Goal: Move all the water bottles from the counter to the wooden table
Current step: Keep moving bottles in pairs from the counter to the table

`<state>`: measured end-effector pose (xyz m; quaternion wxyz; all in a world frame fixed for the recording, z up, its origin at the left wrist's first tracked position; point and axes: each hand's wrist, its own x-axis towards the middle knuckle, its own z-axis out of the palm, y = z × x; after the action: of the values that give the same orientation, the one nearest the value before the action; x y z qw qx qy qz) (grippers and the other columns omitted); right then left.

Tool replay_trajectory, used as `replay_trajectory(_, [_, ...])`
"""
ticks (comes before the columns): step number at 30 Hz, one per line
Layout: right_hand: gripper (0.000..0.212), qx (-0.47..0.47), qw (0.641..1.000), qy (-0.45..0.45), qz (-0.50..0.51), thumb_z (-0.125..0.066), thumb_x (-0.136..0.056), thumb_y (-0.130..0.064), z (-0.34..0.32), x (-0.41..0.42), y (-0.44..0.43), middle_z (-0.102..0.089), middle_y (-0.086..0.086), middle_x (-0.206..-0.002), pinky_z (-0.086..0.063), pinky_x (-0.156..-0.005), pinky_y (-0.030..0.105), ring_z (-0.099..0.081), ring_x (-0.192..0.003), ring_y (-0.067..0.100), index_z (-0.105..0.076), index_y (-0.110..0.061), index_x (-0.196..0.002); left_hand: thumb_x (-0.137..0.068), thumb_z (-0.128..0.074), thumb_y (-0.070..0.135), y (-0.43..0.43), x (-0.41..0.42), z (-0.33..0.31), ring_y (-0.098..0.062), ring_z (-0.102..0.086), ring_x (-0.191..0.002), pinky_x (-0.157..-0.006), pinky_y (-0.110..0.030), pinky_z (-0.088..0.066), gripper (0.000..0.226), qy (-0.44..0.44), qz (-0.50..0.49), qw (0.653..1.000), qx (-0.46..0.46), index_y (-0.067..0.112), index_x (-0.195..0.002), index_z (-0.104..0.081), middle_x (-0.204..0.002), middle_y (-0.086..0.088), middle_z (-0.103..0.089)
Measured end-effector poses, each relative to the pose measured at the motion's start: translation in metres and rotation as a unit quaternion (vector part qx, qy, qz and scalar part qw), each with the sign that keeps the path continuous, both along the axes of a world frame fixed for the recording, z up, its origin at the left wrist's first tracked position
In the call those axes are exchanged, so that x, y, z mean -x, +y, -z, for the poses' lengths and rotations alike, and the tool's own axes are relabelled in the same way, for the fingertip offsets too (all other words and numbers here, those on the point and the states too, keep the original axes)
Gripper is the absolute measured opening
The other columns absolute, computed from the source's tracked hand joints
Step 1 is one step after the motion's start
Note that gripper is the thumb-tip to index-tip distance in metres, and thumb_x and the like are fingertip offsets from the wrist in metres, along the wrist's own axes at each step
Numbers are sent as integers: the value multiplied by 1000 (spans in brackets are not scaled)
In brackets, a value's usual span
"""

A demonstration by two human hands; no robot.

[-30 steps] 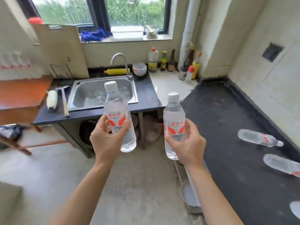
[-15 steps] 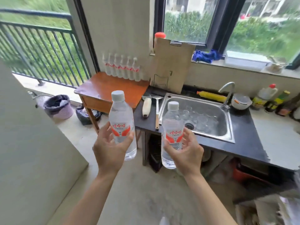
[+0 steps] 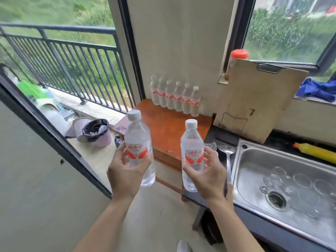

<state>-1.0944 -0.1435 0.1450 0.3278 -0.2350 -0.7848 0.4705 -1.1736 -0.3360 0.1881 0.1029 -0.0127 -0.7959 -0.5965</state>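
The left water bottle [image 3: 138,140] and the right water bottle [image 3: 191,151] are clear, glossy plastic with white caps. The wooden table [image 3: 171,128] is smooth reddish wood with a slight sheen. The sink [image 3: 252,160] is bright, shiny metal, the railing [image 3: 72,42] dark matt metal, and the cloth [image 3: 318,90] soft and blue.

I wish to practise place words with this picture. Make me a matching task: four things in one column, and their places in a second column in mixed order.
Things
1. row of bottles
2. glasses
3. yellow bottle
4. bin

Places
A. lying behind the sink
B. inside the sink
C. on the wooden table
D. on the floor by the railing

Pairs: 1-C, 2-B, 3-A, 4-D
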Motion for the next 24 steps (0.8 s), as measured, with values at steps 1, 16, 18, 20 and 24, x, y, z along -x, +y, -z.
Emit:
replay_trajectory(1, [66, 1, 1000, 4, 4, -94, -64, -38, -5, 23, 5, -61, -32, -98, -45, -75, -1, -61, -88, -14, -56, -41, -119, -68, -92, 35, 4, 21, -3, -4, -72, -93, -90, -42, -59, 59, 4, -1, 1000, 11, 30, -122, -67, -103, 15, -75])
replay_trajectory(16, [73, 6, 993, -63, 101, -91, -66, -43, 11, 282, 23, -63, -30, -100, -60, -85, 30, -67, -93, -5, -55, -32, -129, -64, -91, 50, 33, 313, 30, -8, -69, -86, -76, -29, -56, 54, -10, 77, 993, 86, 33, -108, -63, -95, 14, -73])
replay_trajectory(18, [83, 32, 988, -75, 133, -89, -68, -43, 10, 311, 24, -66, -26, -98, -57, -91, 33, -67, -95, -2, -51, -30, -140, -66, -90, 46, 42, 353, 31, 0, -67, -85, -70, -15, -46, 53, -25, 127, 988, 89, 35, -109, -62, -91, 18, -72])
replay_trajectory(20, [87, 47, 983, -97, 151, -87, -70, -43, 6, 336, 25, -67, -21, -99, -54, -93, 34, -66, -96, 2, -47, -30, -147, -66, -89, 47, 51, 388, 31, 2, -68, -84, -71, -15, -48, 53, -21, 165, 982, 93, 35, -111, -64, -91, 18, -72])
replay_trajectory(24, [54, 63, 971, -119, 199, -78, -58, -49, 16, 377, 35, -69, -12, -89, -57, -78, 37, -67, -85, 11, -65, -33, -108, -67, -89, 44, 78, 445, 35, 8, -65, -80, -69, -21, -51, 43, -9, 217, 970, 113, 37, -102, -66, -84, 24, -68])
